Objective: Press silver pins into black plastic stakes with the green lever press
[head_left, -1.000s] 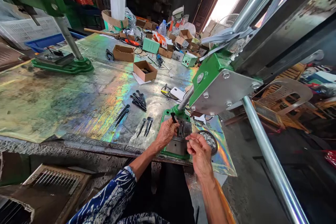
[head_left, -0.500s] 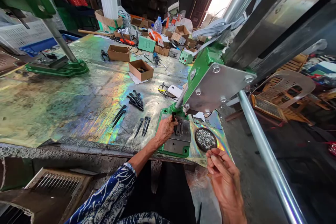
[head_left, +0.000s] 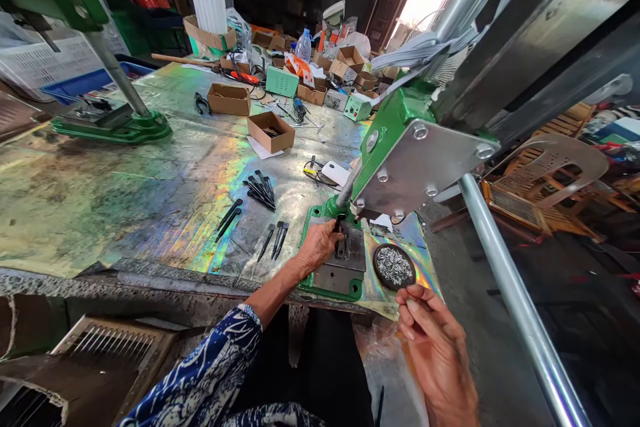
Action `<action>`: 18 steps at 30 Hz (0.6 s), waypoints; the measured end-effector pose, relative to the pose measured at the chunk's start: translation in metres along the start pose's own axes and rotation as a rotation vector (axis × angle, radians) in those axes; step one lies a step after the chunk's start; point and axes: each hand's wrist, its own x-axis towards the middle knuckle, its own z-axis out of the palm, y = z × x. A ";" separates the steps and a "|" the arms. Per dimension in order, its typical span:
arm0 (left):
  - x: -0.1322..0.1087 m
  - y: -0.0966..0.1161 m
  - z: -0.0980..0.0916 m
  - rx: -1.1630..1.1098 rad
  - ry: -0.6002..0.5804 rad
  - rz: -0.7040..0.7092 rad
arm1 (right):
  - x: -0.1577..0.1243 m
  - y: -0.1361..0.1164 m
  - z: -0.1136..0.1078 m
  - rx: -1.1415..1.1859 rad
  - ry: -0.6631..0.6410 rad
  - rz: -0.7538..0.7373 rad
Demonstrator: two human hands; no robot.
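Our right hand [head_left: 436,341], pinched closed, contents unclear, has withdrawn right of the press [head_left: 431,155], leaving our left hand [head_left: 318,247] there, gripping a black peg [head_left: 339,221].

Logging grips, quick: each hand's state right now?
Left hand: closed, holding a black piece.
Right hand: closed, fingers pinched; cannot tell if holding anything.

Left hand [head_left: 320,245] holds black piece [head_left: 339,221] at green press base [head_left: 359,292]; right hand [head_left: 435,347] near dish [head_left: 376,268] of metal bits [head_left: 395,265].
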 end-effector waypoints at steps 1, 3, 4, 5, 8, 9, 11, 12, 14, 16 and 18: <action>0.001 0.001 0.000 0.034 -0.005 0.009 | -0.001 -0.002 0.001 -0.006 -0.001 -0.002; 0.003 0.001 0.000 0.103 -0.009 0.030 | -0.001 -0.006 0.003 -0.021 -0.008 -0.011; 0.003 0.001 0.000 0.134 -0.009 0.041 | -0.002 -0.007 0.003 -0.028 -0.013 -0.015; 0.004 0.001 0.000 0.161 -0.011 0.052 | -0.002 -0.008 0.003 -0.034 -0.015 -0.018; 0.004 0.000 0.002 0.219 -0.020 0.079 | -0.002 -0.006 0.004 -0.044 -0.019 -0.024; 0.003 0.000 0.002 0.234 -0.021 0.089 | -0.002 -0.006 0.004 -0.045 -0.022 -0.024; 0.002 -0.001 0.003 0.256 -0.026 0.118 | -0.005 -0.005 0.006 -0.042 -0.029 -0.018; 0.002 -0.001 0.003 0.265 -0.030 0.135 | -0.007 -0.006 0.007 -0.042 -0.031 -0.012; 0.002 -0.001 0.003 0.288 -0.049 0.163 | -0.011 -0.013 0.007 -0.044 -0.039 0.003; 0.002 -0.001 0.002 0.311 -0.074 0.165 | -0.012 -0.026 0.003 -0.054 -0.047 0.020; 0.002 -0.001 0.002 0.328 -0.093 0.160 | -0.010 -0.042 -0.007 -0.092 -0.055 0.041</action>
